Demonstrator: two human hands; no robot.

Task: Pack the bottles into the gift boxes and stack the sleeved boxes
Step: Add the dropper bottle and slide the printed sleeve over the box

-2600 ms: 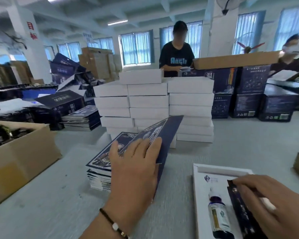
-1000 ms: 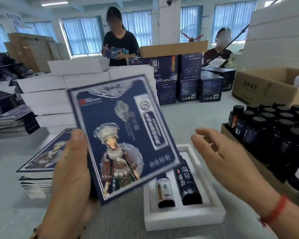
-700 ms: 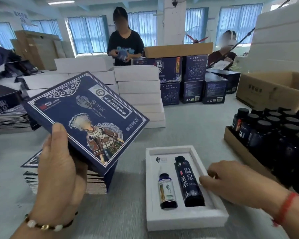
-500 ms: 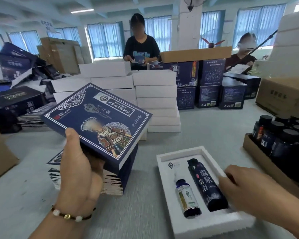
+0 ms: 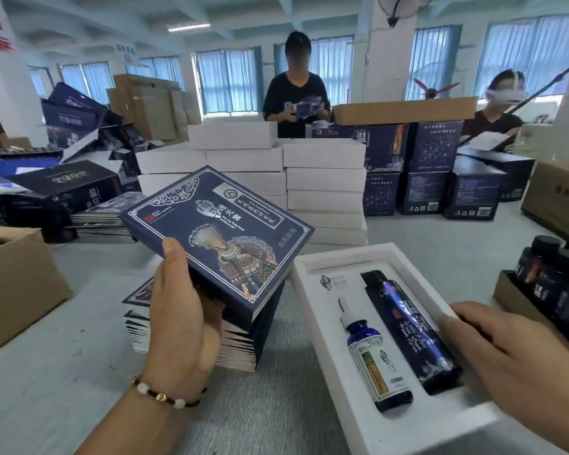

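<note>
— Looking at the white gift box (image 5: 316,310) first: it lies open on the table (image 5: 63,372) toward the near right corner, tilted a little out of square with the near edge. Two bottles lie in its recess, a small blue dropper bottle (image 5: 373,353) on the left and a longer dark bottle (image 5: 408,326) just beside it on the right.

— And my hands?

— I see my right hand (image 5: 519,362) on the box's right rim, fingers bent over the edge, their tips near the dark bottle; whether they touch the bottle I cannot tell. My left hand (image 5: 181,326) grips a dark blue sleeve (image 5: 220,234) with a printed figure, thumb on its top face and fingers curled underneath, holding it tilted above the table left of the box.

— What lies under it?

— A stack of flat sleeves (image 5: 191,336) on the table, directly below the held one. Behind, toward the table's far edge, stand piled white boxes (image 5: 322,178). At the right edge a cardboard tray (image 5: 513,297) holds upright dark bottles (image 5: 555,277). A brown carton (image 5: 17,284) sits at the left edge. Dark blue cartons (image 5: 421,178) stand at the far right, and two people work beyond them.
</note>
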